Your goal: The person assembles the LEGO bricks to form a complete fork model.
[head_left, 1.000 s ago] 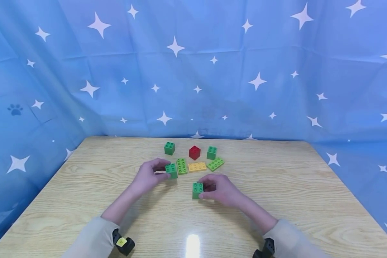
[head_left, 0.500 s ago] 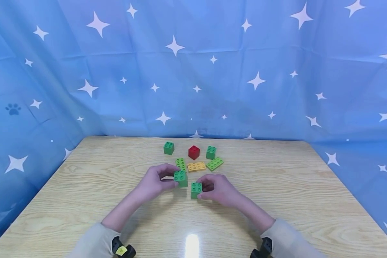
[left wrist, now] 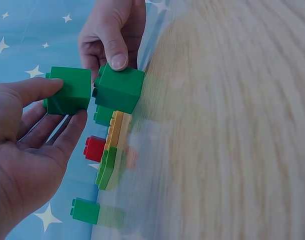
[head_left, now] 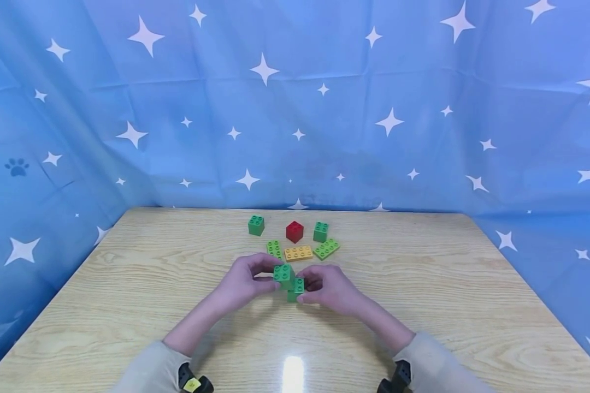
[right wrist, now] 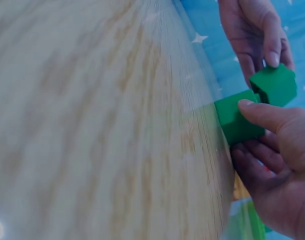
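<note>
My left hand (head_left: 243, 278) pinches a green building brick (head_left: 283, 276) with square studs-up shape between thumb and fingers. In the left wrist view this raised brick (left wrist: 70, 91) sits above the level of the other one, with a small gap showing between them. With thumb and fingers, my right hand (head_left: 331, 289) grips a second green brick (head_left: 297, 295) that stands on the table. The raised brick overlaps the left part of that lower brick in the head view. In the right wrist view the lower brick (right wrist: 237, 117) rests at the table surface under my thumb.
Beyond the hands lie a yellow flat brick (head_left: 298, 253) and light green flat bricks (head_left: 326, 249) (head_left: 273, 249). Farther back stand a red brick (head_left: 295, 231) and two green bricks (head_left: 256, 225) (head_left: 320, 231). A blue starry curtain (head_left: 295, 109) hangs behind the wooden table (head_left: 423, 262).
My left hand has carried its green brick right and nearer, from beside the light green flat brick to over the lower brick's left part. My right hand has barely moved.
</note>
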`<state>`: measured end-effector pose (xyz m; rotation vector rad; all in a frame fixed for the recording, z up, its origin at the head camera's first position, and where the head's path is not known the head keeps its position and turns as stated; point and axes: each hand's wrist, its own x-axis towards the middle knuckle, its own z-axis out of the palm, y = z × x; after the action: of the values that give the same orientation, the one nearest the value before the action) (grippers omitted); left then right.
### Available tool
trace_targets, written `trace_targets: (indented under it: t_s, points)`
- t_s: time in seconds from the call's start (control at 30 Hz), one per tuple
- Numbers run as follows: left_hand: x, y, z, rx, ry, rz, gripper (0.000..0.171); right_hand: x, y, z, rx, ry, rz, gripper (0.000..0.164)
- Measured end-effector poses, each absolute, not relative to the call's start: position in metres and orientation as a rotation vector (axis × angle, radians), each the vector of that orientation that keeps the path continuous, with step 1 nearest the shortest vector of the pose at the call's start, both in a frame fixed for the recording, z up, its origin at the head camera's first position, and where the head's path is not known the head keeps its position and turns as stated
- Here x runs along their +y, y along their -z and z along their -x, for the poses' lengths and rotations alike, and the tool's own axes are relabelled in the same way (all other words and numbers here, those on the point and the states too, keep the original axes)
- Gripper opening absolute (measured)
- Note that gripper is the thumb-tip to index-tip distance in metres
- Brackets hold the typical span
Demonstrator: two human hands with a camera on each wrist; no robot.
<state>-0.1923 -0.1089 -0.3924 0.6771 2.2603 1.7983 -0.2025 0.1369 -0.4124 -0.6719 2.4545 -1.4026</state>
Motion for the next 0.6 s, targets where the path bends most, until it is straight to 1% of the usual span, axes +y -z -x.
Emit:
trace_targets:
  t_s: [0.6]
  points:
    - [-0.1011, 0.3925, 0.1914, 2.232, -1.774, -0.645, 0.035, 0.1342, 0.4133, 0.2039, 2.44, 1.415, 0.722, 0.036]
